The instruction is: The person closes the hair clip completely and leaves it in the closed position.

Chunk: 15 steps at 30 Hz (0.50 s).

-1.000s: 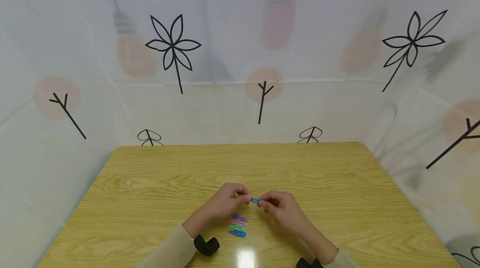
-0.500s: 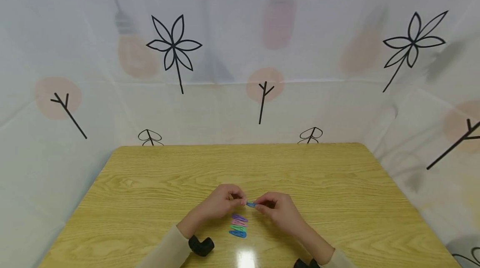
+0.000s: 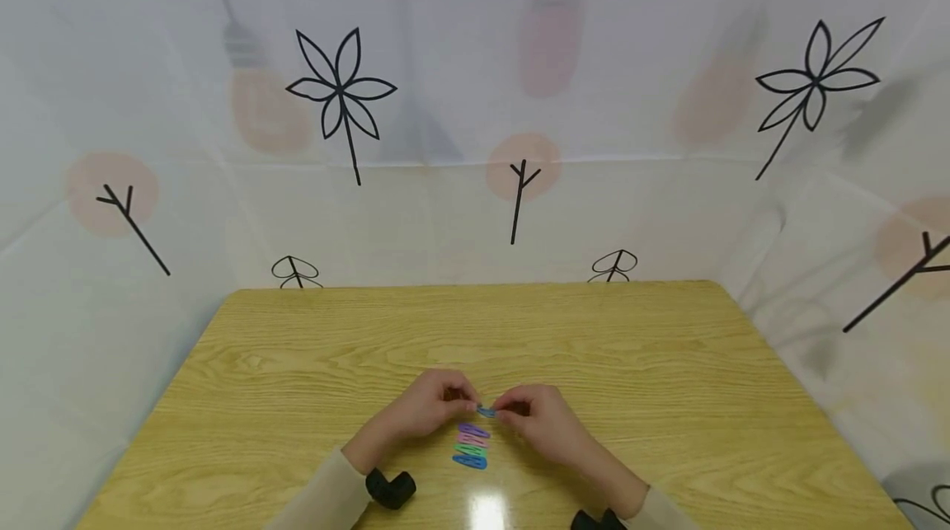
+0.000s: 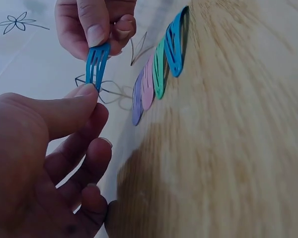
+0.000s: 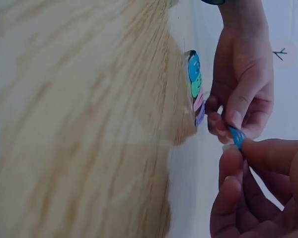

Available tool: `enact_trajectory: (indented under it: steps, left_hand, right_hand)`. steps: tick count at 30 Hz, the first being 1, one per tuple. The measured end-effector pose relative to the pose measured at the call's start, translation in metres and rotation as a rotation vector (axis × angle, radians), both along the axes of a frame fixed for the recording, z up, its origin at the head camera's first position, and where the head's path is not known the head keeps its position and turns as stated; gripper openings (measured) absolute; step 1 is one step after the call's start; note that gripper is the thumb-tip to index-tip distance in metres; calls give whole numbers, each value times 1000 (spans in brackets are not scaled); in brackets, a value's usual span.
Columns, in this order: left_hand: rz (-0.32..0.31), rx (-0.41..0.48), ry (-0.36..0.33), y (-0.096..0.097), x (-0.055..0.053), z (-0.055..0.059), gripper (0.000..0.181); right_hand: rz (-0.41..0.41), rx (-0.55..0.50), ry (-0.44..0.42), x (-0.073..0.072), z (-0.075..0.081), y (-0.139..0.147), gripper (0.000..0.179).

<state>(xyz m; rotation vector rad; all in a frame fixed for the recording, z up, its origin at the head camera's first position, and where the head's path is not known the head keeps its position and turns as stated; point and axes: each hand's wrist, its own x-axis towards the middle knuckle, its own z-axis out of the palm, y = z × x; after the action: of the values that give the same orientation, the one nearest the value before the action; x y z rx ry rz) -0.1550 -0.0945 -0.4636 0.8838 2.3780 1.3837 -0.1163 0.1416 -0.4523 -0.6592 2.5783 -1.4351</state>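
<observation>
In the head view my left hand (image 3: 425, 405) and right hand (image 3: 545, 423) meet over the middle of the table. Between them is a blue snap hair clip (image 4: 93, 79), one end pinched by each thumb and fingers. It looks slightly bowed in the head view, and its slots show in the left wrist view. Its two ends are covered by my fingertips. Just nearer to me, a purple hair clip (image 3: 473, 430), a pink hair clip (image 3: 472, 439), a green hair clip (image 3: 471, 450) and a second blue hair clip (image 4: 177, 68) lie in a column.
The wood-grain table (image 3: 334, 340) extends beyond both hands to its far edge. A white printed cloth (image 3: 430, 217) hangs behind it and along the sides. Black wrist cameras (image 3: 391, 489) sit at both wrists.
Both hands have shifted left and slightly towards me with the blue hair clip, which now sits just above the column of clips. The laid clips have stayed put.
</observation>
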Motion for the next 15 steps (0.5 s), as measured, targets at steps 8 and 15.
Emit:
enact_trajectory:
  steps: [8,15]
  left_hand:
    - [-17,-4,-57,-4,-2,-7,5]
    - [-46,7,-90,-7,-3,-9,5]
  right_hand:
    - [38,55,-25,-4,-2,-7,8]
    - [56,88,-33,-9,-6,-8,8]
